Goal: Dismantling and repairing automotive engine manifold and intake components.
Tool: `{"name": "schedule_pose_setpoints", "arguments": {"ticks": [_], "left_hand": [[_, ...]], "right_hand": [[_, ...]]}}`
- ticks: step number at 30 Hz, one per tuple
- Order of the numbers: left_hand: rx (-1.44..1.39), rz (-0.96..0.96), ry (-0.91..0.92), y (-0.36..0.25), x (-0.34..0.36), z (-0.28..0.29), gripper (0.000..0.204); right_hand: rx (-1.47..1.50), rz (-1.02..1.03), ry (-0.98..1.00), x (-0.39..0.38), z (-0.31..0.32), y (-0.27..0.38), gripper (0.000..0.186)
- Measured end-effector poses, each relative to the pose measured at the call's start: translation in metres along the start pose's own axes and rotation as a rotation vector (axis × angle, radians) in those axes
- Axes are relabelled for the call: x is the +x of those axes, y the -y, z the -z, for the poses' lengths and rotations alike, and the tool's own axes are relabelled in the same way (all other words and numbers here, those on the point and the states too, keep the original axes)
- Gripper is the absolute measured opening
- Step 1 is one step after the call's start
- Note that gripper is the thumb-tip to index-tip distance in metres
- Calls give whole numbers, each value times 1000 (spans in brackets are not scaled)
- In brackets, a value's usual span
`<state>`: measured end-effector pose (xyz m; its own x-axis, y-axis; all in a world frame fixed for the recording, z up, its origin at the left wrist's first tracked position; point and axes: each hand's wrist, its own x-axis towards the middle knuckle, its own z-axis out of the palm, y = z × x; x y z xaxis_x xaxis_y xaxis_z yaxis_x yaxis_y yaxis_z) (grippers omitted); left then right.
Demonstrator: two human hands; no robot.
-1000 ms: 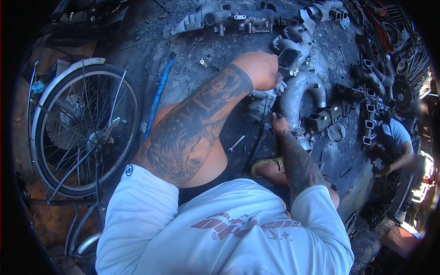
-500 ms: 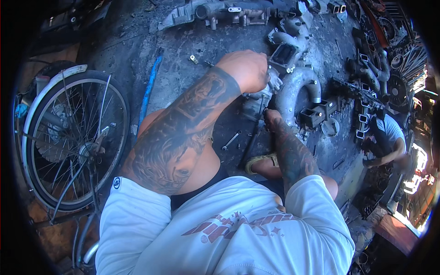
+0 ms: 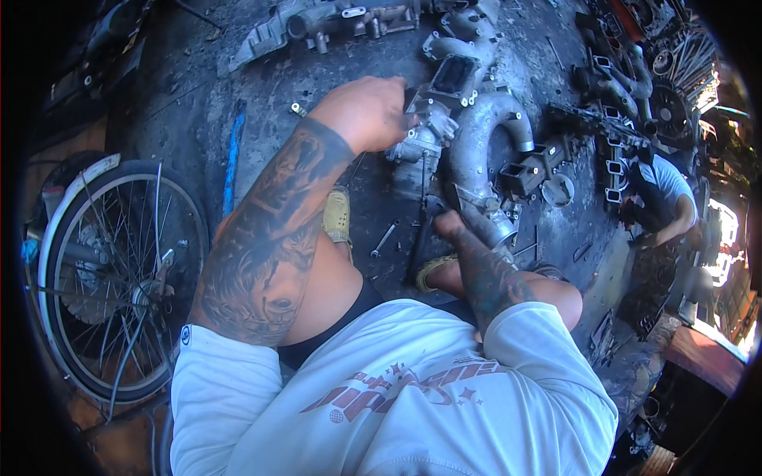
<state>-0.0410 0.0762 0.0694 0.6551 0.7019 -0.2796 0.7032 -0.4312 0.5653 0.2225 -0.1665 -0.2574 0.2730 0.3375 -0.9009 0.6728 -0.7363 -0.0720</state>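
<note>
My left hand [image 3: 371, 111] is closed at the upper left of a silvery cast-metal housing [image 3: 421, 135]; what its curled fingers grip is hidden. My right hand [image 3: 448, 226] is lower down, closed on a dark bar-like tool [image 3: 425, 230] beside the housing. Right of these lies a large curved metal pipe [image 3: 484, 135], and above is a part with a rectangular flange [image 3: 454, 79]. A small open-ended wrench [image 3: 385, 238] lies on the ground between my feet.
A bicycle wheel [image 3: 127, 282] stands at left, with a blue strip [image 3: 234, 159] nearby. More castings [image 3: 341, 24] lie at the top. Dark metal parts and gaskets [image 3: 615, 170] line the right side, where another person [image 3: 663, 194] crouches. A sandalled foot [image 3: 335, 210] shows below my left arm.
Both hands have shifted left in the picture along with the surroundings, and my left hand sits farther from the flanged part's middle. My right hand has moved slightly down.
</note>
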Motion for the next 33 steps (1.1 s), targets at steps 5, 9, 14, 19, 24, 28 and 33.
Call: {"name": "schedule_pose_setpoints", "arguments": {"ticks": [5, 9, 14, 19, 24, 28, 33], "left_hand": [[36, 1, 22, -1, 1, -7, 54], [70, -18, 17, 1, 1, -13, 54], [55, -54, -10, -5, -2, -15, 48], [90, -86, -46, -23, -8, -10, 50], [51, -36, 45, -42, -13, -14, 46], [73, 20, 117, -52, -5, -18, 48], [97, 4, 123, -56, 7, -17, 48]], "right_hand": [[-248, 191, -3, -33, -69, -5, 28], [-383, 209, 73, -40, -57, 7, 29], [-551, 265, 64, -43, -29, 1, 38], [-146, -59, 73, -49, -51, -12, 34], [79, -171, -184, -36, -71, -6, 44], [171, -178, -206, -38, -69, -6, 57], [658, -36, -249, -70, -51, -3, 49]]}}
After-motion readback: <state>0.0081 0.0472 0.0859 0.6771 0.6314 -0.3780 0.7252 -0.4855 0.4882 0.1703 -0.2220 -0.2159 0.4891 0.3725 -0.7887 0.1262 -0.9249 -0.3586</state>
